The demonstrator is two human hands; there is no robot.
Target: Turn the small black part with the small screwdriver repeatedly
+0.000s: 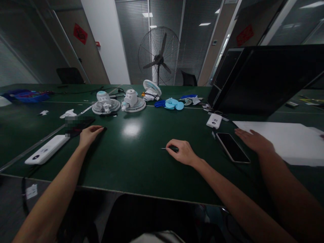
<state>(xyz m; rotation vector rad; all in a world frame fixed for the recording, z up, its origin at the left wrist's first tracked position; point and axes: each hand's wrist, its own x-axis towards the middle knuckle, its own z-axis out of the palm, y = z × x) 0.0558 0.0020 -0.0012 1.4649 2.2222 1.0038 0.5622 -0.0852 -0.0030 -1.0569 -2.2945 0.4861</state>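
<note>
Low over the green table (141,162), my right hand (182,152) has its thumb and forefinger closed on a thin metal pin-like piece (163,148), whose tip sticks out to the left. What else of the piece lies inside the fingers is hidden. Over to the left, my left hand (90,135) is pinched, with a small dark piece (104,128) at its fingertips; its kind is too small to make out. Beside that hand lies a white power bank (48,150). Beyond the hands stand two small white fans (105,104) with grilles down.
Another person's hand (255,140) rests at a white sheet (283,138), near a phone (233,147) and a white power bank (214,120). Light-blue fan blades (174,104) and a third small fan (152,89) lie farther back. A large black monitor (268,77) stands right.
</note>
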